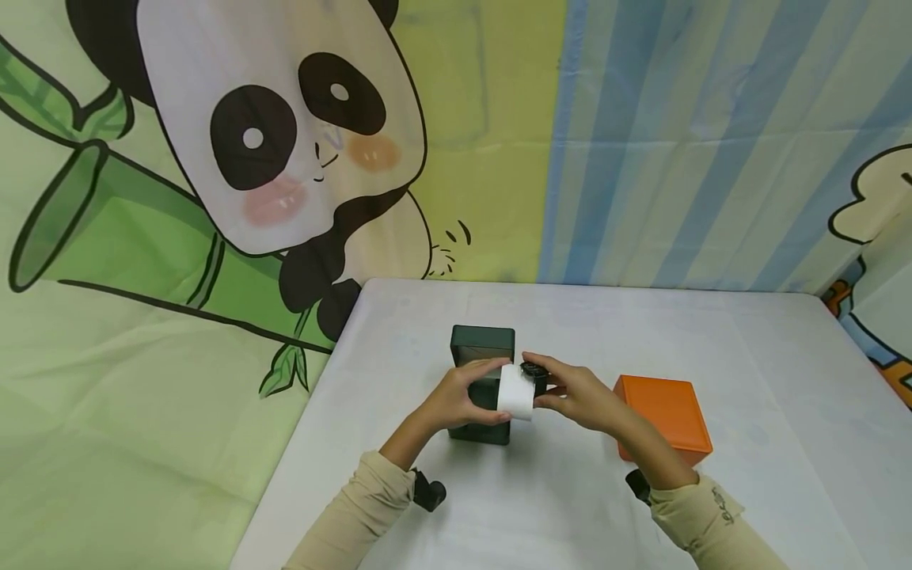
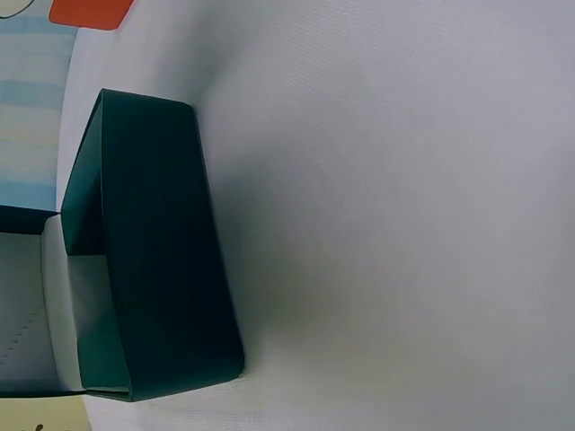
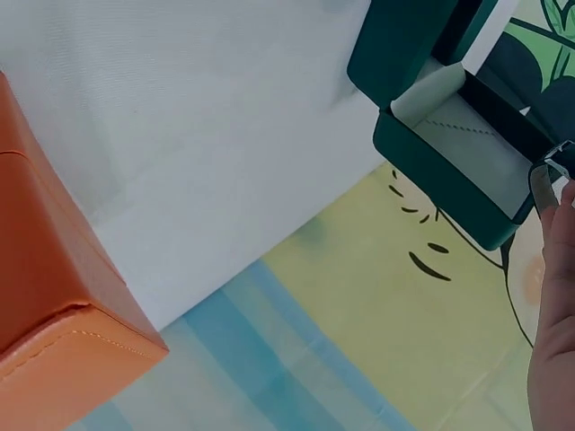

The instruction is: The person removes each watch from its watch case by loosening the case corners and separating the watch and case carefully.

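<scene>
Over the open dark green box, my left hand holds a white, rounded watch cushion between its thumb and fingers. From the other side my right hand pinches a black wristwatch by its strap, right against the cushion. Whether the strap goes round the cushion I cannot tell. In the right wrist view, part of the right hand and a bit of the watch show at the edge. Pale lining fills the inside of the green box. The left hand is out of the left wrist view.
An orange box with its lid down stands on the white-covered table, beside my right forearm. Behind the table hangs a printed cloth with a panda and stripes. A black wrist mount sits at my left sleeve.
</scene>
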Available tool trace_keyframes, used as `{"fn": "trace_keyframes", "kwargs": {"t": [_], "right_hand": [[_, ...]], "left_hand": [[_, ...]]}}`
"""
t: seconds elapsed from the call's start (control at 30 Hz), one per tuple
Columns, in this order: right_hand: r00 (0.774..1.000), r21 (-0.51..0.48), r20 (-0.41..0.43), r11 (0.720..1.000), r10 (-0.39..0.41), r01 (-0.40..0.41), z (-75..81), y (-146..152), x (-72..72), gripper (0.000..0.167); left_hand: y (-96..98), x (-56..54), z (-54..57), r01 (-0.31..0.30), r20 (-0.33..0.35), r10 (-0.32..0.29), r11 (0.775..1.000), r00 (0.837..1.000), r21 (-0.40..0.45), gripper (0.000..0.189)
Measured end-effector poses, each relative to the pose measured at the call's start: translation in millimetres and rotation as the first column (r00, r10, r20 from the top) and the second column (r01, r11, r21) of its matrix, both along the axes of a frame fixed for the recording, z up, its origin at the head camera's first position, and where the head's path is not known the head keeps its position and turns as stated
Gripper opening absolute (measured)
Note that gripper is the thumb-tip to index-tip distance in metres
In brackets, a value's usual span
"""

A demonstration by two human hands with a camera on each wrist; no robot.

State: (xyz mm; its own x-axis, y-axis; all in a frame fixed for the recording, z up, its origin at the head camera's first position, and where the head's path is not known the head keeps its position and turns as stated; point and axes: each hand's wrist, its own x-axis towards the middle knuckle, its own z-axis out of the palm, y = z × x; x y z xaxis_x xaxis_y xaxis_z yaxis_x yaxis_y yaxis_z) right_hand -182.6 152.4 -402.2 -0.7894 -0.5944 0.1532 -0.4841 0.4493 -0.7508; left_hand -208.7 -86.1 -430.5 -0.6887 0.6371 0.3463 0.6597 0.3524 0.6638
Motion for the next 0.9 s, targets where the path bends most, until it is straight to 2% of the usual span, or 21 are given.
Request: {"fn": "trace_keyframes", "kwargs": {"t": [0.2,0.53,0.9], "right_hand": [[0.998,0.005,-0.052,0.999,-0.046,0.046,-4.3,-0.9,-2.5,0.054],[0.986,0.008,-0.090,0.989,-0.144,0.145,-13.4,-2.7,-5.9,0.042],[0.959,0.054,-0.140,0.966,-0.245,0.254,-33.1,-3.8,-10.8,0.037]], "left_hand": [[-0.6,1.0,-1.4,0.001,0.004,-0.001,1.000,1.000,-0.004,0.073],[-4.0,2.9,-5.6,0.009,-0.006,-0.009,1.000,1.000,-0.026,0.073],[-8.9,6.4,-11.8,-0.030,0.069,0.033,0.999,0.997,-0.039,0.073]]}}
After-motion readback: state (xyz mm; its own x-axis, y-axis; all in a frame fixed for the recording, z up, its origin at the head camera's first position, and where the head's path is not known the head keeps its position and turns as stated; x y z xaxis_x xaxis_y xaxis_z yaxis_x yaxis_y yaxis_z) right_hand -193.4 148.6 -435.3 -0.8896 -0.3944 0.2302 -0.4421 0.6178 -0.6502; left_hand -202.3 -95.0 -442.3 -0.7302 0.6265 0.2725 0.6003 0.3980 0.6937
